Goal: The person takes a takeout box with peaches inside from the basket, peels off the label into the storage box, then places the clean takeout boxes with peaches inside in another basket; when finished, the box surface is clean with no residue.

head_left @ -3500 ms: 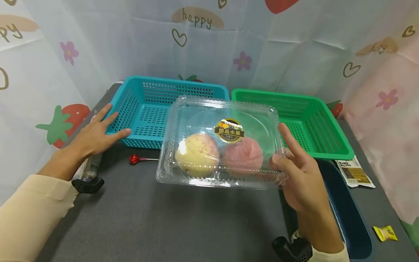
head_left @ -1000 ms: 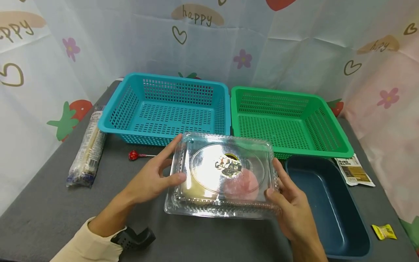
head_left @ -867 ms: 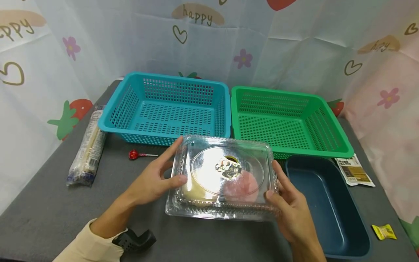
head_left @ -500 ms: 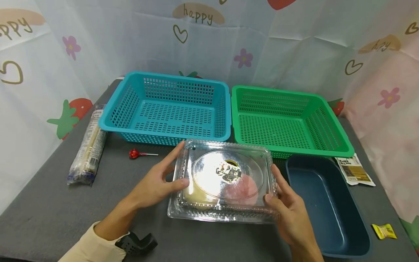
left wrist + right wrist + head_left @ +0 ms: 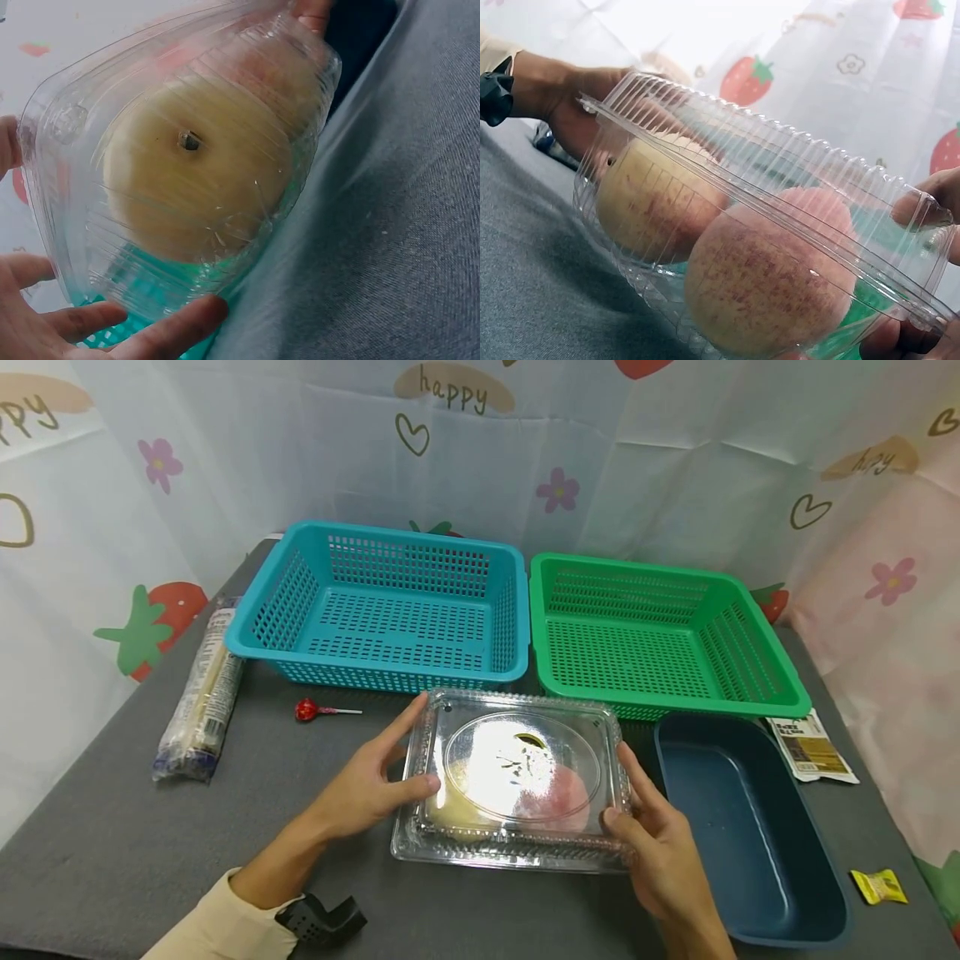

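Two fruits [image 5: 772, 281] between left grip [image 5: 367, 789] and right grip [image 5: 660, 839]
Both pinching clear box [image 5: 513, 777]; tilting could roll fruits, slip it tbh

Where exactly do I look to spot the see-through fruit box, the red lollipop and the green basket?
Fruit box [image 5: 497, 747], head view: on its clear lid.
Red lollipop [image 5: 305, 710], head view: on its round candy end.
Green basket [image 5: 630, 658], head view: on its perforated floor.

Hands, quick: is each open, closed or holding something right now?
Left hand: holding the box, left side.
Right hand: holding the box, right side.
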`<state>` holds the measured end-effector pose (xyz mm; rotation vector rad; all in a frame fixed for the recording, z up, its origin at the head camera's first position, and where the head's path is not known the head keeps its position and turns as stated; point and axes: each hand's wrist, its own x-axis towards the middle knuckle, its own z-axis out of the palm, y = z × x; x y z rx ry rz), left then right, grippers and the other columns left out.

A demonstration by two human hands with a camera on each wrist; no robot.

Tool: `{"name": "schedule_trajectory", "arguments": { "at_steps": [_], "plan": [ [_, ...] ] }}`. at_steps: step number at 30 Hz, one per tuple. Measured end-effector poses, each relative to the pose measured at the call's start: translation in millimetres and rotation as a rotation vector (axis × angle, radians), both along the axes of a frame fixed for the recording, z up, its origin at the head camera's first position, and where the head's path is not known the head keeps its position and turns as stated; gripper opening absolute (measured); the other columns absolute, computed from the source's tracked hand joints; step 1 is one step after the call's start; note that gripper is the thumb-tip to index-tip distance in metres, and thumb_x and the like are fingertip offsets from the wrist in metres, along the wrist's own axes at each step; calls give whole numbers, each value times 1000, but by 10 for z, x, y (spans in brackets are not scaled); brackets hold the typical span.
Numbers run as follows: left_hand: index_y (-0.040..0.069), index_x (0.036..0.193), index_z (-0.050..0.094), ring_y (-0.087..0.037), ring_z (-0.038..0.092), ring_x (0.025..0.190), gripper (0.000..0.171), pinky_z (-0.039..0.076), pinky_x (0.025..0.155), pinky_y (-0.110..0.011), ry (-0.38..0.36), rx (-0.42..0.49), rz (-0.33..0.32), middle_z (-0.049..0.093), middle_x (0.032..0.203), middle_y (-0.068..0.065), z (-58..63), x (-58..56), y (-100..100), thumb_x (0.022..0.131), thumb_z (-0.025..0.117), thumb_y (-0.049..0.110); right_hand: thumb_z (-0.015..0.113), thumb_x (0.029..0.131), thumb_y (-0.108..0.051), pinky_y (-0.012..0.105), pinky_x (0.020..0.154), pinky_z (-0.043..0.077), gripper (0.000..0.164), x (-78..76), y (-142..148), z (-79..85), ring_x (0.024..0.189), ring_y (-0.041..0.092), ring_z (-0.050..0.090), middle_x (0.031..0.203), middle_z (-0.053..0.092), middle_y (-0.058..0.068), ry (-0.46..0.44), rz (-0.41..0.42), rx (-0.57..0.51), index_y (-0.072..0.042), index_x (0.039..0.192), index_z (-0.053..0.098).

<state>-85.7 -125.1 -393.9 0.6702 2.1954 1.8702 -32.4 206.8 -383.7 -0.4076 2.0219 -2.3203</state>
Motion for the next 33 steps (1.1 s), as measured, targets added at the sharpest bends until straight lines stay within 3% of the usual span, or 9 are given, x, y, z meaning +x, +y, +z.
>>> {"name": "schedule_trajectory", "arguments": {
  "at_steps": [4,6,10,19,24,26,29,31,33],
  "plan": [
    [25,157,13,-55,27,130,87,49,85,-55,-18,-4,3,7,160,-8,-46,-5,6,89,67,34,46,96,11,28,74,53,68,-5,2,-35,100,19,53,149,21,26,-4,-5,20,-10,155,20],
    [26,157,14,-55,28,130,87,48,86,-56,-14,-15,10,7,160,-8,-64,-8,8,89,68,36,47,95,10,25,80,50,67,-12,4,-51,116,20,42,154,13,21,-7,-4,33,-8,154,21],
    [29,156,14,-55,31,129,87,50,85,-53,-29,-4,3,8,160,-10,-92,-16,14,89,68,35,47,96,10,24,86,46,67,-27,7,-82,128,24,22,159,7,14,-13,-1,46,-7,154,20],
    [23,157,12,-53,34,128,92,53,81,-48,-106,-1,-20,9,158,-16,-147,-22,16,87,71,31,47,97,8,30,81,52,67,-34,4,-134,108,19,53,149,21,27,-46,14,42,-9,155,18],
    [20,157,12,-50,39,126,92,54,79,-43,-133,-20,-6,14,157,-19,-140,-20,39,87,72,26,48,98,5,28,84,50,67,-37,18,-145,114,19,50,152,19,24,-64,12,84,-10,155,17],
    [17,157,13,-49,40,126,92,55,78,-41,-146,-33,14,18,155,-20,-115,-8,54,86,72,23,49,98,3,26,81,51,67,-42,23,-140,109,17,52,152,20,21,-69,5,128,-12,155,19],
    [15,156,16,-47,42,125,91,55,76,-40,-158,-68,55,21,154,-21,-72,10,78,85,73,21,52,98,1,24,71,51,67,-50,26,-108,92,13,55,136,35,23,-79,-9,210,-15,155,21],
    [14,156,18,-45,44,124,91,55,76,-40,-153,-95,77,22,153,-21,-52,15,93,84,73,20,53,97,0,26,63,49,68,-51,27,-73,78,13,53,114,44,21,-80,-25,284,-17,155,22],
    [15,156,20,-42,48,120,91,54,75,-39,-134,-139,104,26,150,-22,-37,17,105,83,75,22,56,97,-2,27,60,49,69,-48,26,-24,75,14,54,100,48,17,-90,-53,377,-19,155,24]
  ]
}}
